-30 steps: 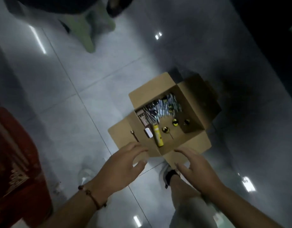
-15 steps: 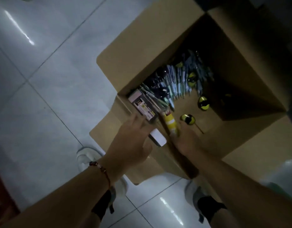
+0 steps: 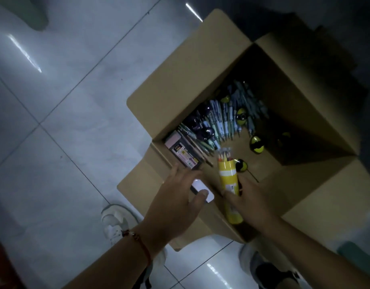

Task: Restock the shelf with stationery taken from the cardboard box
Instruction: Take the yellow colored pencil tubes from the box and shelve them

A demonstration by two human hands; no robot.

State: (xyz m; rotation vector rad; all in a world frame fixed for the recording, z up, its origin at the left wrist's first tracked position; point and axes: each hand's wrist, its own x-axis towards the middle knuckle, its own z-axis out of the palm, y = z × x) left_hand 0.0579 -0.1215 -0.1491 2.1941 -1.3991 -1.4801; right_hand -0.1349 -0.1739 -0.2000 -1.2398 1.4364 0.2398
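Right hand [image 3: 249, 202] gripped yellow tube of coloured pencils [image 3: 229, 184], tilted, inside cardboard box [image 3: 180, 84]. Left hand [image 3: 175, 203] pinched small white eraser-like block [image 3: 201, 189], thumb on top, near box corner. Pens [image 3: 225, 122], dark packet [image 3: 185, 154], yellow-black round items [image 3: 256, 147] lay deeper in box. Box stood on tiled floor [image 3: 65, 111].

We see both forearms bare, no sleeves in view. Left wrist carries a thin red cord bracelet [image 3: 140, 243] w/ a few small beads. Feet: white sneakers, left sneaker [image 3: 115, 222] pale and chunky, right sneaker [image 3: 250, 261] partly hidden, w/ a dark sock [image 3: 273, 274] above it.
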